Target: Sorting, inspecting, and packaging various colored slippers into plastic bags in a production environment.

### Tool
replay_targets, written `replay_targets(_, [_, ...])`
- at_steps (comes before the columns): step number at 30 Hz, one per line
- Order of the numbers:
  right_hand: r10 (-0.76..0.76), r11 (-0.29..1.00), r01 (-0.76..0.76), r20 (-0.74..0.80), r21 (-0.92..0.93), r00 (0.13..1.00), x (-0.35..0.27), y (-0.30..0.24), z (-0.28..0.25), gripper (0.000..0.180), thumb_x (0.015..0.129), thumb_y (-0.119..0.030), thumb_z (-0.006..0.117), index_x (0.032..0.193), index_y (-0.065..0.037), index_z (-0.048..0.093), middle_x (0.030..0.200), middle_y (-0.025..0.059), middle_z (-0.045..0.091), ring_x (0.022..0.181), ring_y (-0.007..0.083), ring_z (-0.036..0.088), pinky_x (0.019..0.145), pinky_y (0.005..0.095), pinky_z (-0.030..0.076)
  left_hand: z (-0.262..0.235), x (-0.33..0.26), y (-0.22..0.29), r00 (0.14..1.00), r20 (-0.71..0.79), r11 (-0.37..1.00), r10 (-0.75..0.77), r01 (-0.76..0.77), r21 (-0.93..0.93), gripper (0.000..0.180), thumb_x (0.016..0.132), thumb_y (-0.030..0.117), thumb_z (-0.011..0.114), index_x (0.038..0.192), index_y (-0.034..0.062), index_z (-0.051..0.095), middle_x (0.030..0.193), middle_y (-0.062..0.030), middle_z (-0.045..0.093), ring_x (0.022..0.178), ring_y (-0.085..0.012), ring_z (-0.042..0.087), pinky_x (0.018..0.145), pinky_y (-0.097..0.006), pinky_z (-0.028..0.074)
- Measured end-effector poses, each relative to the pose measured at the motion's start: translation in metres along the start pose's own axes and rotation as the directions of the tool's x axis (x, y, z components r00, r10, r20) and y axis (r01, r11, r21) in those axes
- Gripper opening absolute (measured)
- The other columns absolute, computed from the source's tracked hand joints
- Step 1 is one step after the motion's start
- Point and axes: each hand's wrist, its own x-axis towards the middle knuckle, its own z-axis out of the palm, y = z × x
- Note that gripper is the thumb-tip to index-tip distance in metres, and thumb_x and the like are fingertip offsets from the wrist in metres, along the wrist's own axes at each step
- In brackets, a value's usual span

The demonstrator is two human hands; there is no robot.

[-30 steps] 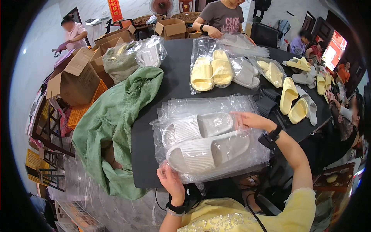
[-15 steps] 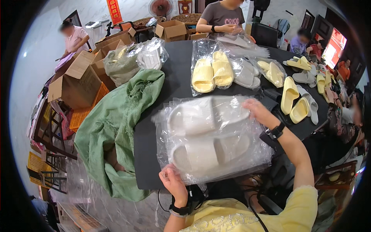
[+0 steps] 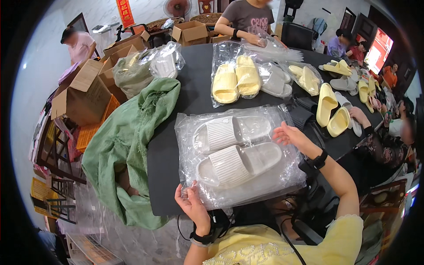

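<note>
A pair of white ribbed slippers [image 3: 223, 165] lies inside a clear plastic bag [image 3: 184, 132] in front of me, toes to the left. The bag rests flat on what looks like a stack of clear bags [image 3: 289, 179] at the table's near edge. My left hand [image 3: 194, 207] is at the bag's near left corner, fingers apart and the tips at the plastic's edge. Over the bag's right side is my right hand [image 3: 290, 134], its fingers stretched out and holding nothing, close to the far slipper's heel.
Bagged yellow slippers [image 3: 226, 84] and grey ones [image 3: 276, 79] lie farther back on the black table [image 3: 165, 145]. Green sacking [image 3: 132, 145] drapes off its left edge, beside cardboard boxes [image 3: 84, 95]. A co-worker's hand [image 3: 360, 117] is by loose slippers [image 3: 340, 123] on the right.
The bagged white slippers have settled flat and show sharply. Both my hands have loosened from the bag, their fingers opening. At the right, a co-worker's hand has come in by the loose slippers.
</note>
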Motion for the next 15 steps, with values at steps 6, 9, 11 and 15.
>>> replay_targets(6, [0.032, 0.993, -0.037, -0.044, -0.115, 0.999, 0.032, 0.023, -0.013, 0.052, 0.092, -0.047, 0.049, 0.114, -0.001, 0.055, 0.094, 0.0042, 0.058, 0.073, 0.0102, 0.055, 0.059, 0.0234, 0.047, -0.004, 0.001, 0.000, 0.999, 0.033, 0.999, -0.018, 0.019, -0.045, 0.022, 0.099, 0.015, 0.040, 0.117, 0.0026, 0.038, 0.102, -0.0104, 0.054, 0.115, -0.0299, 0.051, 0.096, -0.034, 0.042])
replay_targets(9, [0.147, 0.988, -0.147, -0.001, -0.055, 0.989, 0.033, 0.010, -0.011, 0.050, 0.091, -0.047, 0.051, 0.112, -0.001, 0.056, 0.092, 0.0036, 0.058, 0.073, 0.0098, 0.054, 0.057, 0.0229, 0.046, -0.008, 0.003, -0.002, 0.999, 0.042, 0.998, -0.028, 0.030, -0.047, 0.016, 0.100, 0.016, 0.039, 0.108, 0.0034, 0.039, 0.103, -0.0125, 0.054, 0.112, -0.0251, 0.053, 0.097, -0.033, 0.041])
replay_targets(11, [0.313, 0.949, -0.306, 0.104, -0.082, 0.944, 0.029, -0.004, -0.014, 0.046, 0.091, -0.042, 0.054, 0.111, 0.000, 0.056, 0.091, 0.0028, 0.058, 0.073, 0.0095, 0.054, 0.057, 0.0227, 0.046, -0.008, 0.003, -0.002, 0.999, 0.032, 0.999, -0.031, 0.032, -0.023, 0.015, 0.100, 0.016, 0.038, 0.106, 0.0031, 0.039, 0.103, -0.0130, 0.055, 0.113, -0.0251, 0.053, 0.096, -0.033, 0.041])
replay_targets(15, [0.062, 0.977, -0.025, 0.167, -0.214, 0.984, 0.014, -0.017, -0.011, 0.028, 0.091, -0.027, 0.056, 0.106, -0.004, 0.057, 0.094, 0.0023, 0.059, 0.076, 0.0100, 0.055, 0.063, 0.0234, 0.047, -0.006, 0.001, -0.003, 1.000, 0.017, 1.000, 0.003, -0.003, -0.020, 0.014, 0.100, 0.016, 0.038, 0.104, 0.0024, 0.040, 0.101, -0.0134, 0.057, 0.112, -0.0247, 0.054, 0.095, -0.032, 0.042])
